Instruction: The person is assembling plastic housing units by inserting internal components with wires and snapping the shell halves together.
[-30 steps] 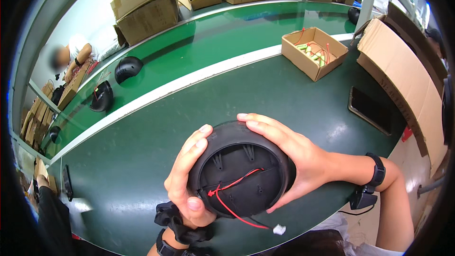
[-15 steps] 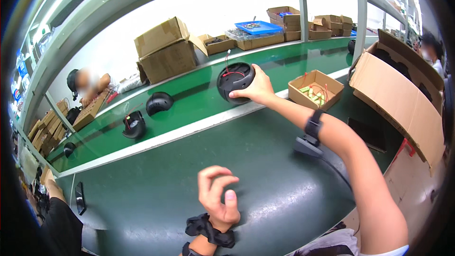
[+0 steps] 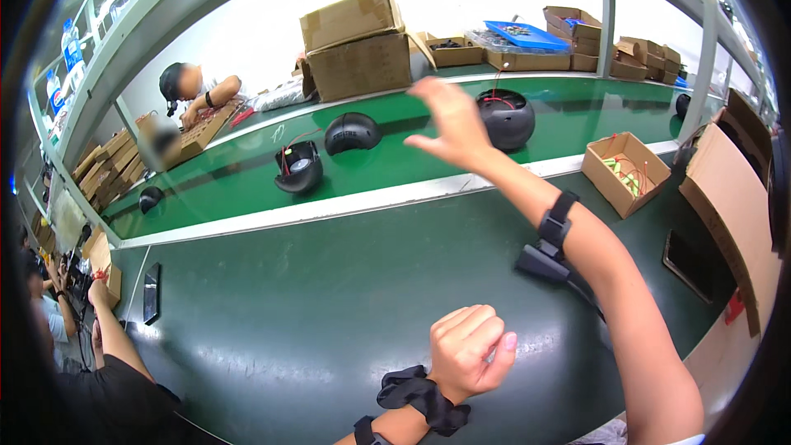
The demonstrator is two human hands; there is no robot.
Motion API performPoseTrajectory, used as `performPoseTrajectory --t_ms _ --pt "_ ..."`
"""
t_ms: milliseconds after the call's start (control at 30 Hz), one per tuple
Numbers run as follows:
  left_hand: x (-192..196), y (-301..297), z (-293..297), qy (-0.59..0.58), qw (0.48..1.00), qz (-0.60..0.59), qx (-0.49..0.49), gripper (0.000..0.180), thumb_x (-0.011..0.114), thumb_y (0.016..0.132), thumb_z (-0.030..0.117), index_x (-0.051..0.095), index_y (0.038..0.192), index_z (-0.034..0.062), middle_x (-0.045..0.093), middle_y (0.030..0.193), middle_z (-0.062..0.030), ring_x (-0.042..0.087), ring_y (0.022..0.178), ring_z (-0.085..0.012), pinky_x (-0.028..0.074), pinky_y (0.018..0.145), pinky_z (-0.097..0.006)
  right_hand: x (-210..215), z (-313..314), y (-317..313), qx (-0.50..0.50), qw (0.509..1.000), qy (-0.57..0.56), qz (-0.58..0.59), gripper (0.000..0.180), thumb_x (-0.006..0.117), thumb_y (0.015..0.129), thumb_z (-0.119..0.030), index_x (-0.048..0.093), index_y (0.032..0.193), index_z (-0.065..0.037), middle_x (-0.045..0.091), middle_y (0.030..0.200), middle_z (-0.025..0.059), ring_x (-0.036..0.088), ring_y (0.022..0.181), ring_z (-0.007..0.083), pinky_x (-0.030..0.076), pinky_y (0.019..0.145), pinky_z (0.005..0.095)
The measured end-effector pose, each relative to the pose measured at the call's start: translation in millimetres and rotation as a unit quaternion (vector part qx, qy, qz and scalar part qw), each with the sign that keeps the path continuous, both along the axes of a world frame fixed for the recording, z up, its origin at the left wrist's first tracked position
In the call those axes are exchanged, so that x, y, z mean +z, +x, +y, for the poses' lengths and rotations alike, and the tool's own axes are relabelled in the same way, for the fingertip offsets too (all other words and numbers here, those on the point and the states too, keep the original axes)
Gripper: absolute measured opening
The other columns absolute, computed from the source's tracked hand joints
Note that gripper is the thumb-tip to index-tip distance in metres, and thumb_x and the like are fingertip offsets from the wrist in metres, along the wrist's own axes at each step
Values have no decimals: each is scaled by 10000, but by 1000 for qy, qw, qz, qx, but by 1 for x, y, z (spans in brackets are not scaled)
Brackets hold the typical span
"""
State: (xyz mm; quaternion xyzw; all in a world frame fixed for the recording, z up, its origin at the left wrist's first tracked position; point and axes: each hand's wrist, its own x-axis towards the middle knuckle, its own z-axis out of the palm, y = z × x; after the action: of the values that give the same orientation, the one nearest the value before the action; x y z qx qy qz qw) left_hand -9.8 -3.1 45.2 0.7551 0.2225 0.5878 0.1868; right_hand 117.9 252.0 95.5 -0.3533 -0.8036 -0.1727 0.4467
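Holds right fingers (image 3: pixel 437 97) apart beside the black round housing (image 3: pixel 511 125), set opening-up, likely sparing its red wires (image 3: pixel 498 100); holds left fingers (image 3: pixel 468 328) curled together.

The tabletop (image 3: pixel 329 297) lies open centrally (a cardboard box (image 3: pixel 604 184) obstructs back right).

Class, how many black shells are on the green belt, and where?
5. One shell by the right hand; a second and third left of it; a fourth far left; a fifth far right. Others may be hidden.
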Motion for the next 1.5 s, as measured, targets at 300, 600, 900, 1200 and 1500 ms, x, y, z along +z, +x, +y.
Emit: performPoseTrajectory --t_ms 300,600,900,1200,1500 --pt "4 4 -3 64 997 28 -24 359 584 806 183 372 555 41 340 547 -82 348 438 -251 274 432 -357 -38 6 -171 54 982 -165 -80 328 708 724 -108 641 1033 -22 656 1070 177 621 1035 314 403 1005 436" --pt "7 0 -9 87 991 69 71 150 586 733 125 520 644 23 510 759 -123 493 702 -286 416 625 -362 -19 -70 -78 85 932 -305 175 194 753 740 -231 727 870 -90 699 780 129 684 773 288 522 706 382" --pt "21 -24 9 157 963 19 220 278 637 687 201 606 918 50 470 1024 -165 476 941 -323 413 813 -438 -27 -276 39 185 819 -490 235 187 735 852 -122 668 929 36 686 840 48 605 776 63 518 732 249" --pt "23 3 -3 70 991 93 -65 293 596 759 273 599 763 -20 630 837 -164 639 918 -358 412 995 -563 -13 -278 98 128 958 -237 100 306 644 875 -135 607 1159 -26 640 1161 101 597 1096 284 461 953 387" --pt "21 1 -5 73 992 93 -46 290 647 658 261 612 737 -16 632 839 -163 643 920 -367 422 977 -579 -11 -279 91 53 986 -156 -37 379 772 743 -196 623 1059 -50 642 1058 80 553 1090 279 434 912 394"
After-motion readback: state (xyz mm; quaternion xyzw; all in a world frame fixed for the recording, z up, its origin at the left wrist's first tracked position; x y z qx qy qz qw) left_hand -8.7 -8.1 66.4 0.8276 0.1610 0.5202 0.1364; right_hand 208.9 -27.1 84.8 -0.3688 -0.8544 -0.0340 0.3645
